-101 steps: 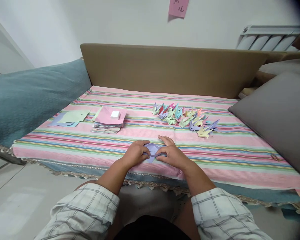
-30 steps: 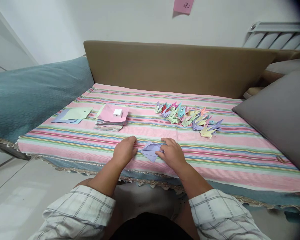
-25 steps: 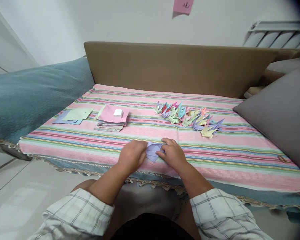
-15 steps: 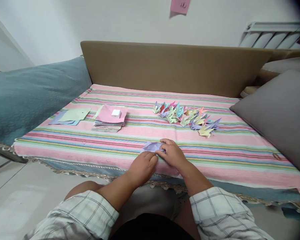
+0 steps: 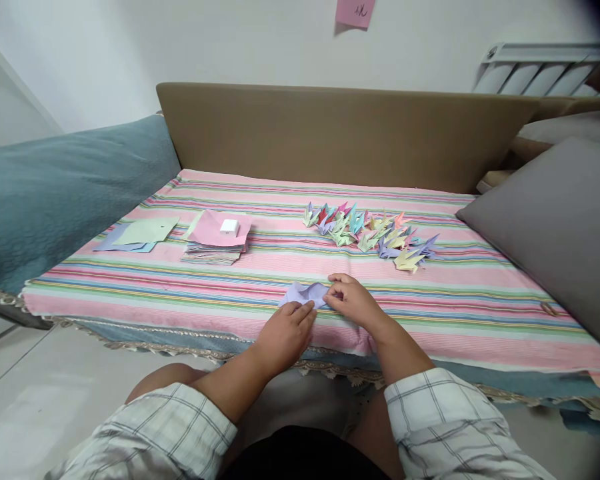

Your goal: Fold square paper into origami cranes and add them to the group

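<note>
A creased sheet of light purple origami paper lies near the front edge of the striped cloth, partly folded, its near edge covered by my fingers. My left hand rests with its fingers stretched flat on the near side of the paper. At the right corner, my right hand pinches the paper between thumb and index finger. Beyond my right hand, several folded paper cranes in mixed colours sit in a cluster.
Left of centre stands a stack of coloured paper with a small white block on top. Farther left lie a few loose sheets. A grey cushion leans at the right, and a brown backrest runs behind.
My right hand has shifted slightly right along the paper. My left fingers have straightened from a curl, and the paper's upper edge now bulges up more.
</note>
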Demonstrator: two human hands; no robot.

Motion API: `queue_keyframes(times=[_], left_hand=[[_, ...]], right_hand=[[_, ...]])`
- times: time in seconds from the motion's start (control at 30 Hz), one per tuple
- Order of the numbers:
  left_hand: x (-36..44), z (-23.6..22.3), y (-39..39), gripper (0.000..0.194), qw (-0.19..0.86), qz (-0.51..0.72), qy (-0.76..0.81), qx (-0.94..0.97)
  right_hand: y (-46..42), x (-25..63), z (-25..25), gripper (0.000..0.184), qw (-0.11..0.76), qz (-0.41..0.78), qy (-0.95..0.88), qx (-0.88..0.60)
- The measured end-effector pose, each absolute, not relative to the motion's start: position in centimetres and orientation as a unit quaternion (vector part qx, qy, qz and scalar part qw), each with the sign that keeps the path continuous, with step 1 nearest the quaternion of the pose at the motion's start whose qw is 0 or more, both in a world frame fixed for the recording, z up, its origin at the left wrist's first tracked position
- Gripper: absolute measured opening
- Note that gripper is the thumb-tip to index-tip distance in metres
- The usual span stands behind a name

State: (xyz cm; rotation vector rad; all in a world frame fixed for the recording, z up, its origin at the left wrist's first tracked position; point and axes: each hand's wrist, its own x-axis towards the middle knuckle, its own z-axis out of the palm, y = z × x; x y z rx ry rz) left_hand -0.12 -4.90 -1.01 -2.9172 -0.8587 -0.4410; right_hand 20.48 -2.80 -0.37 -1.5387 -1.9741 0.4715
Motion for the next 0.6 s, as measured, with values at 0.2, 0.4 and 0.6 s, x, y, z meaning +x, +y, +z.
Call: queue_keyframes(times=[0.2, 0.4, 0.6], left_hand=[[-0.09, -1.36, -4.95, 0.043, 0.034, -0.132, -0.287, -0.948], [-0.04, -1.68, -4.94, 0.046, 0.026, -0.126, -0.294, -0.947], [-0.11, -1.51, -4.99, 0.047, 0.030, -0.115, -0.289, -0.950]], right_hand=[[-2.64, 20.51, -0.58, 0.013, 0.276, 0.170, -0.746, -0.581], [-2.60, 20.70, -0.66, 0.013, 0.276, 0.180, -0.747, -0.577], [-2.62, 20.84, -0.38, 0.016, 0.260, 0.217, -0.739, -0.582]])
